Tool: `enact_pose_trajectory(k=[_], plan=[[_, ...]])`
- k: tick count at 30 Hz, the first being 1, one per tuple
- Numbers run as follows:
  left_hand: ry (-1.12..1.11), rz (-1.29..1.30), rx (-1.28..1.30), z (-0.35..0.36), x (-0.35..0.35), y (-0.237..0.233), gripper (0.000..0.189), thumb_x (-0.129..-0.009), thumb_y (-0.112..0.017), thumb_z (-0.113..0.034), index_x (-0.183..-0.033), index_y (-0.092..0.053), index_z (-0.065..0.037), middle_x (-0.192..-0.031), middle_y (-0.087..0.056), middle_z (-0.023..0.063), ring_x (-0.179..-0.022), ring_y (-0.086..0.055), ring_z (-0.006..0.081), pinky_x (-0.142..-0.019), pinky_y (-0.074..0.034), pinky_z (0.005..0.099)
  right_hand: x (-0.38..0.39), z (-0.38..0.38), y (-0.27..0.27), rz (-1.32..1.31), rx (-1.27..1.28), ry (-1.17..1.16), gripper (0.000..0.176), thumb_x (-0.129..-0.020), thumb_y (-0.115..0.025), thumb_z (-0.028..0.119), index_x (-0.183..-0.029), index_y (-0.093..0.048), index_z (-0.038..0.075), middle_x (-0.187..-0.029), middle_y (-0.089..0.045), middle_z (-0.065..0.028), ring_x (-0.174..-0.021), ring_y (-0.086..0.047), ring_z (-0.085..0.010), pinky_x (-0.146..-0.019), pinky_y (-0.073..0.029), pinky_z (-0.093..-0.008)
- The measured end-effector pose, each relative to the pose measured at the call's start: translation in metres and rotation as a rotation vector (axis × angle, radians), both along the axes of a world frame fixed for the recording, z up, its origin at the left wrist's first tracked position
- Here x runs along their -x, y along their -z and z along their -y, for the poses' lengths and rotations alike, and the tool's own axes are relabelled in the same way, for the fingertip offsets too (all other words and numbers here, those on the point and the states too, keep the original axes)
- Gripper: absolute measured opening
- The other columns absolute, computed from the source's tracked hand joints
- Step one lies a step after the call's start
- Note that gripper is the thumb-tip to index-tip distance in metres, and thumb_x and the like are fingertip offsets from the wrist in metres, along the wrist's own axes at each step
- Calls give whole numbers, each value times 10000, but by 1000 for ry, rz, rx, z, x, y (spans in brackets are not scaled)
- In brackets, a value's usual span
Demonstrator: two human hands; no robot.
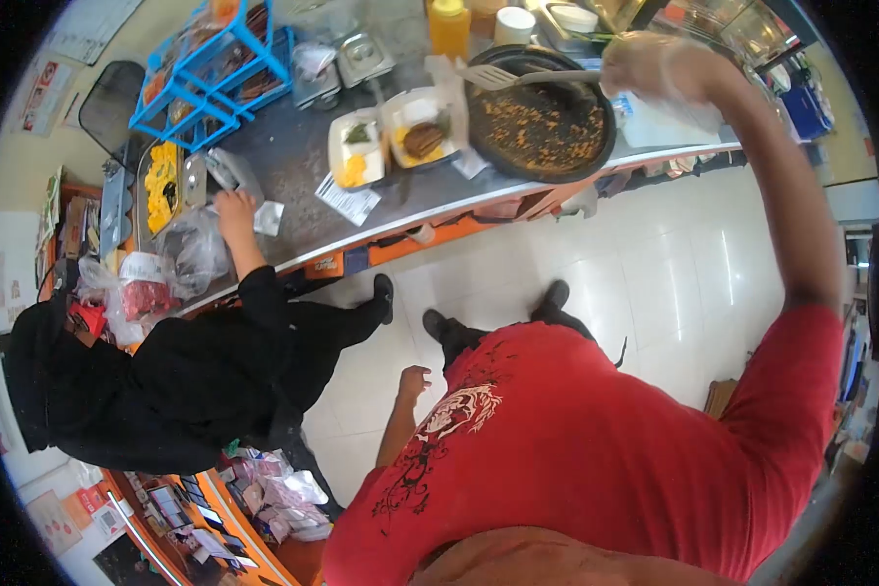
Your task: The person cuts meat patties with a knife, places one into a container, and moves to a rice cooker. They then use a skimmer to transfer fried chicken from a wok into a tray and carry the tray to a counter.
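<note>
My right hand (654, 73), in a clear plastic glove, grips the handle of a slotted turner (491, 76). The turner lies level above the left rim of a big round black pan (542, 122), which holds browned crumbly bits of food. Just left of the pan, a white takeaway box (400, 129) contains a brown patty (423, 140), something yellow and greens. Beside it, a second takeaway box (338, 146) has yellow food and greens. My left hand (415, 381) hangs by my side above the floor, its fingers loosely bent, with nothing visible in it.
A co-worker in black (195, 371) stands at my left, one hand (234, 213) on the counter near a metal tray (145, 210) of yellow food. Behind are a blue rack (215, 88), a yellow bottle (449, 27) and a white-lidded jar (514, 25). Paper slips (350, 200) lie near the counter edge.
</note>
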State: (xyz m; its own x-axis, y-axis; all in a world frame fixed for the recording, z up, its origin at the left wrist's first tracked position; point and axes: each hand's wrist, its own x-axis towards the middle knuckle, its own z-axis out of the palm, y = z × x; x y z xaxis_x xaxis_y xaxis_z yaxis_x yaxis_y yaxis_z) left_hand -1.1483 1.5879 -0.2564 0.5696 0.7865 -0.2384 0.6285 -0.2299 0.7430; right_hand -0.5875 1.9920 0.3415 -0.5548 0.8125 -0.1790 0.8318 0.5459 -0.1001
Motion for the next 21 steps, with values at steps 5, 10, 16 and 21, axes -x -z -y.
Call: enact_pose_trajectory(k=[5,10,16,21], plan=[[-83,-201,316,-84,-124,-17,242,-851,-531,-92,-950,-738,-16,-988,-708,180,-897,-688,297,-817,-558,370,-141,66,-12,-173,259,691,287,-934,-561,297,-1050,-661,54,-892,-598,-73,-845,-572,-202,-784,-464,-347],[-259,-144,423,-189,-338,-112,264,-936,-510,-195,-973,-694,-10,-892,-696,189,-815,-681,269,-747,-523,389,-359,102,73,-26,27,749,245,-965,-531,264,-1018,-593,33,-942,-635,-193,-884,-614,-344,-800,-472,-426],[-193,236,165,-307,-579,-290,271,-923,-612,-177,-1157,-632,-43,-831,-658,133,-733,-645,241,-702,-514,354,-537,94,134,325,-10,828,241,-979,-468,275,-1025,-563,58,-1008,-672,-192,-964,-655,-390,-820,-505,-525],[-59,330,-9,-413,-736,-305,343,-868,-681,-164,-1182,-612,-47,-921,-646,126,-782,-634,261,-744,-517,374,-628,80,151,320,116,952,234,-977,-484,296,-1052,-567,91,-998,-679,-189,-964,-659,-383,-819,-514,-510]])
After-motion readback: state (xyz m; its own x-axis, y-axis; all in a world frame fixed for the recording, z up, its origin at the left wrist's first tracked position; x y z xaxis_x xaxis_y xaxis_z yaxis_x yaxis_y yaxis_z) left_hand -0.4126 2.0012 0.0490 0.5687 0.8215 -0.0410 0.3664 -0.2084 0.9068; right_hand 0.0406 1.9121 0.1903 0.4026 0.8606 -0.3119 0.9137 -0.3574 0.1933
